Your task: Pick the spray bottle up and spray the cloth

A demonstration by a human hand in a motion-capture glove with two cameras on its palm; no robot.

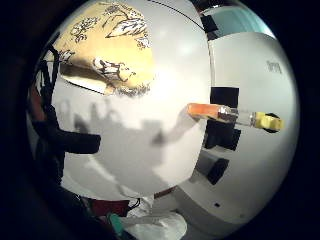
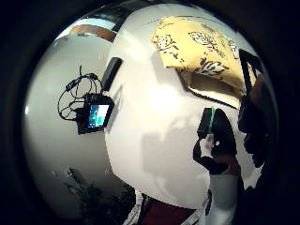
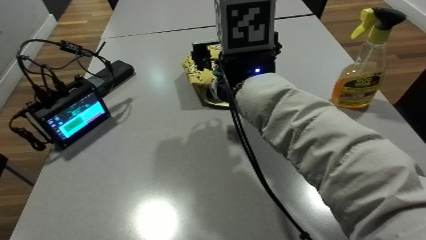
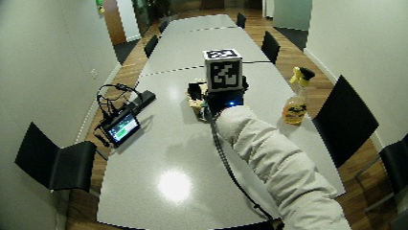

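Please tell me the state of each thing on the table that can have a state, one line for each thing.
spray bottle: upright near the table's edge, untouched, orange liquid inside.
cloth: yellow, patterned, lying folded on the table, one edge lifted.
right hand: above the cloth, holding nothing that shows; fingers hidden.
small screen: switched on, display lit, cables plugged in.

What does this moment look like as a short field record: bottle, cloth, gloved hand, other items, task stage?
spray bottle: upright near the table's right edge, orange liquid, yellow trigger, untouched
cloth: yellow with a dark floral print, lying folded on the grey table
right hand: above the table by the cloth, hidden behind its rig in the outside views; fingers not readable
other items: small monitor with cables at the table's left edge
task stage: bottle not yet picked up
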